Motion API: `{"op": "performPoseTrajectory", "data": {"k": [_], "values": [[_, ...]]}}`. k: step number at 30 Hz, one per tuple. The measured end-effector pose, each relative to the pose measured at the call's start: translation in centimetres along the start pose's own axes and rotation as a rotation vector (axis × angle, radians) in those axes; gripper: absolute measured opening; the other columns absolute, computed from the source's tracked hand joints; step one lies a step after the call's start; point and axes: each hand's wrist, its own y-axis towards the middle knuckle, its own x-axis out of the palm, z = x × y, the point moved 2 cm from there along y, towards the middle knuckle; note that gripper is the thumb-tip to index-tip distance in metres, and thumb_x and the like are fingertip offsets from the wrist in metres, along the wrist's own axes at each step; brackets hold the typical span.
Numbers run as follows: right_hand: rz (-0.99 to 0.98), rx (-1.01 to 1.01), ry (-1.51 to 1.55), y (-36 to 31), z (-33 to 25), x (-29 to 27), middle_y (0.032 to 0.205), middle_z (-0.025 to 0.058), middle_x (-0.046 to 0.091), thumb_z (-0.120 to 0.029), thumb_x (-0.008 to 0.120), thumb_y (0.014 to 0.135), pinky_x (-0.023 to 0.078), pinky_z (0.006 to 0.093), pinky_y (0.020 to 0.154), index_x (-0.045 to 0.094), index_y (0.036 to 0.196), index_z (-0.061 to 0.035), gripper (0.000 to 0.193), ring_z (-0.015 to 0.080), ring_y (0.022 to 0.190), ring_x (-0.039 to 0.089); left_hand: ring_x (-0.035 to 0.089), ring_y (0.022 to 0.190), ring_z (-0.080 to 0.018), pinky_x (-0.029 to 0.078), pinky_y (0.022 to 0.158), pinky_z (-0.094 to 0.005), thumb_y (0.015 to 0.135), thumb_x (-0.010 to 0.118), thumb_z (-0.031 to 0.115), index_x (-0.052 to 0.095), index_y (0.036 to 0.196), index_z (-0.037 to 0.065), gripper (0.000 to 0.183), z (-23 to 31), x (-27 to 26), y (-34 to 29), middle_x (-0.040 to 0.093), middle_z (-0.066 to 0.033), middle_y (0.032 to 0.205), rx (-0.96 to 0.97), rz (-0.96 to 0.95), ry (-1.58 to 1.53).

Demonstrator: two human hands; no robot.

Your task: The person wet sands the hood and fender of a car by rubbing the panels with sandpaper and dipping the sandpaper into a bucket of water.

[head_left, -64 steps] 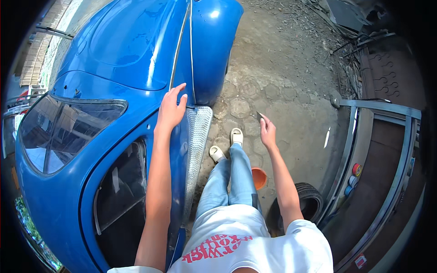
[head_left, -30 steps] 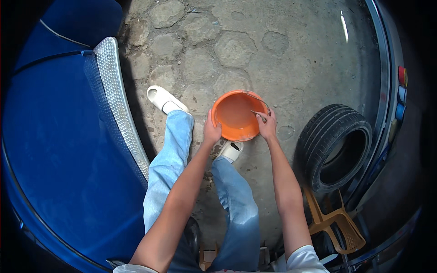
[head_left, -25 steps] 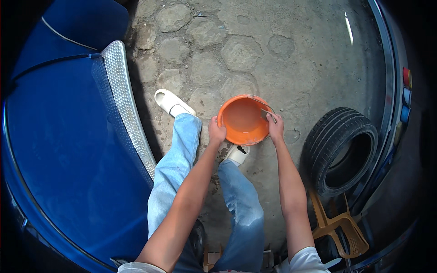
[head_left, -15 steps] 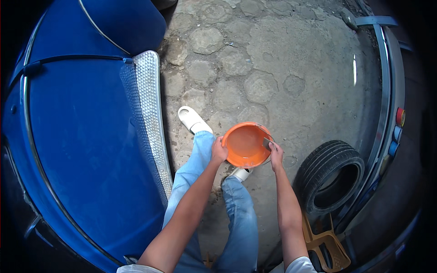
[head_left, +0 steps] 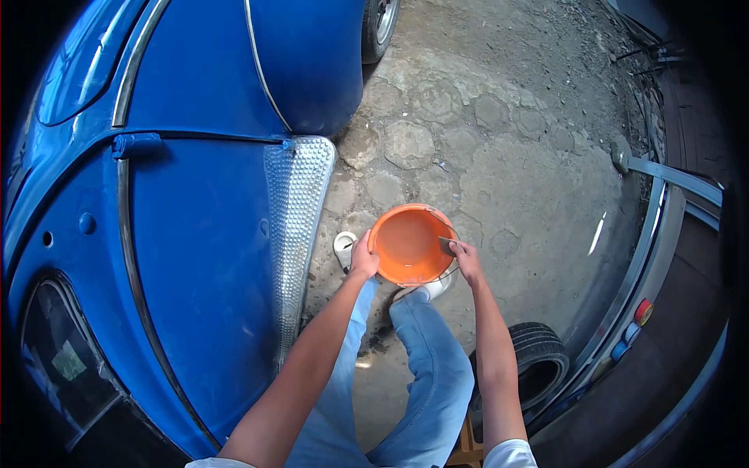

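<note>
An orange bucket (head_left: 421, 275) with cloudy liquid (head_left: 407, 238) inside hangs in front of my legs, above the ground. The fingers of my left hand (head_left: 363, 257) are closed on its left rim. At the right rim my right hand (head_left: 467, 263) pinches a small, flat grey piece (head_left: 446, 246), which reaches over the inside of the bucket; its exact kind is unclear. A thin wire handle (head_left: 457, 273) lies along the bucket's right side, and I cannot tell whether my right hand also grips the rim.
A blue car (head_left: 211, 257) with a studded silver running board (head_left: 300, 210) stands close on the left, its wheel (head_left: 383, 25) farther ahead. A loose tyre (head_left: 538, 343) lies to the right, beside a metal rail (head_left: 651, 210) bearing several small round containers (head_left: 630, 334). Stone paving (head_left: 409, 144) is underfoot.
I have stepped forward along the car with the bucket, so the front wheel now shows and the tyre sits lower in view. Both hands keep their holds.
</note>
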Motion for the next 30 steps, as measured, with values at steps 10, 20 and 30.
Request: {"op": "performPoseTrajectory", "data": {"k": [10, 20, 30], "values": [[0.052, -0.055, -0.093, 16.4, -11.2, -9.3, 0.098, 0.0076, 0.074, -0.027, 0.063, 0.099, 0.050, 0.0307, 0.086, 0.072, 0.123, 0.0000, 0.037, 0.0141, 0.091, 0.066, 0.049, 0.135, -0.0382, 0.039, 0.115, -0.0431, 0.087, 0.063, 0.010, 0.041, 0.152, 0.002, 0.069, 13.1, 6.3, 16.3, 0.055, -0.0246, 0.139, -0.010, 0.001, -0.092], [0.196, -0.151, -0.235, 27.4, -13.6, -18.4, 0.105, 0.0148, 0.074, -0.029, 0.062, 0.098, 0.051, 0.0342, 0.090, 0.068, 0.129, -0.0035, 0.040, 0.0212, 0.097, 0.069, 0.062, 0.125, -0.0238, 0.048, 0.106, -0.0360, 0.095, 0.059, 0.004, 0.039, 0.151, -0.001, 0.060, 22.1, 14.1, 27.1, 0.060, -0.0186, 0.140, 0.195, 0.002, -0.071], [0.537, -0.714, -0.811, 26.1, -14.4, -16.3, 0.146, 0.0205, 0.052, -0.017, 0.061, 0.093, 0.043, 0.0444, 0.108, 0.068, 0.132, -0.0086, 0.040, 0.0348, 0.129, 0.054, 0.058, 0.117, -0.0337, 0.051, 0.101, -0.0443, 0.091, 0.056, 0.003, 0.063, 0.126, 0.011, 0.037, 28.0, 17.6, 23.4, 0.061, -0.0128, 0.122, 0.654, -0.039, 0.198]]}}
